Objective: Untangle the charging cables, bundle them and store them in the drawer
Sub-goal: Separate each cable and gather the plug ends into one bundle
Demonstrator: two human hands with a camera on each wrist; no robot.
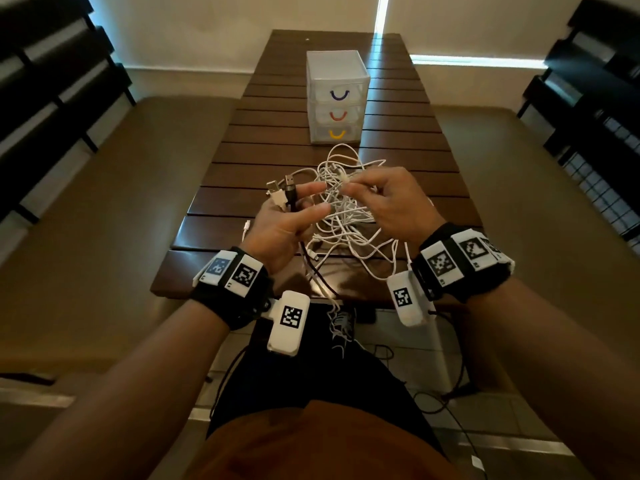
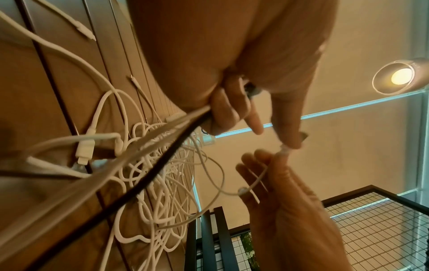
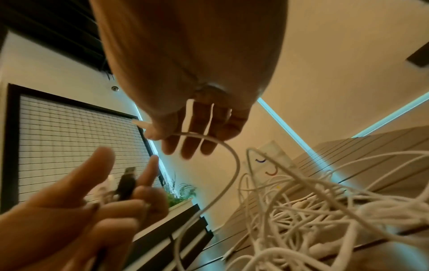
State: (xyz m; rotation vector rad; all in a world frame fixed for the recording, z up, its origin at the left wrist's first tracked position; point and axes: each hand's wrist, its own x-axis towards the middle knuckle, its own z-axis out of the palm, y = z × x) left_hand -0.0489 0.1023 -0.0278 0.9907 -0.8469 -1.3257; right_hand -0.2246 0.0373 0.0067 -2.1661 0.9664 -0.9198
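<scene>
A tangle of white charging cables [image 1: 349,216] lies on the near half of the wooden table [image 1: 270,133]. My left hand [image 1: 298,206] grips a black cable [image 2: 162,165] together with white USB plugs [image 1: 275,192]; its index finger and thumb are stretched out. My right hand [image 1: 360,188] pinches the plug end of a white cable [image 3: 141,123], lifted just above the tangle, with the cord looping down [image 3: 234,161]. The black USB plug [image 3: 126,181] sticks up from the left fist. Beyond the tangle stands a translucent drawer unit [image 1: 337,81] with all three drawers closed.
The drawer handles are purple, red and yellow from top to bottom. A loose white plug [image 1: 246,226] lies left of my left hand. Some cables hang over the table's front edge [image 1: 325,292]. Black shelving [image 1: 52,98] flanks both sides of the room.
</scene>
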